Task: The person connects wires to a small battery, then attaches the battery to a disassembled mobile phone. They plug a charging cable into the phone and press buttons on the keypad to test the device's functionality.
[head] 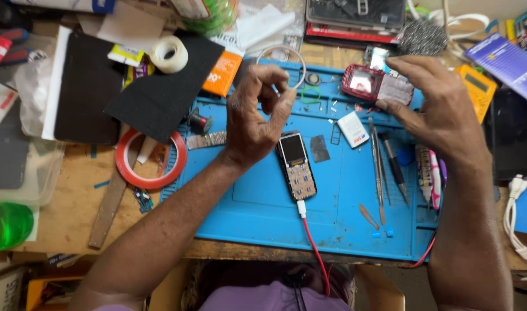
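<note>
Looking down from the head camera, we see a blue work mat (258,207) on a cluttered wooden bench (73,201). Around the mat's far edge lie packages: a flat orange packet (222,73) just past its far left corner, a small yellow packet (125,55) on a black sheet (160,86) beside a white tape roll (169,54), and a purple booklet (505,60) at the far right. A small white box with a red and blue label (353,129) lies on the mat, tilted, between our two hands. A red tape ring (151,159) sits half over the mat's left edge, and a green bottle (7,226) lies at the bench's left edge.

Our left hand (255,118) hovers above the mat with its fingers curled and the thumb close to the forefinger; whether they pinch anything we cannot tell. Our right hand (442,109) is raised near the mat's far right corner, fingers spread and slightly bent, the fingertips just beside a red phone shell (364,82) without clamping it.

The small phone (297,166) lies flat in the middle of the mat, just right of the left wrist. Its long axis runs nearly towards us, slightly tilted: the screen end points away, the bare keypad end towards us, where a white plug with a red cable (315,247) enters. Tweezers (378,173) and a screwdriver (395,167) lie parallel to its right.
</note>
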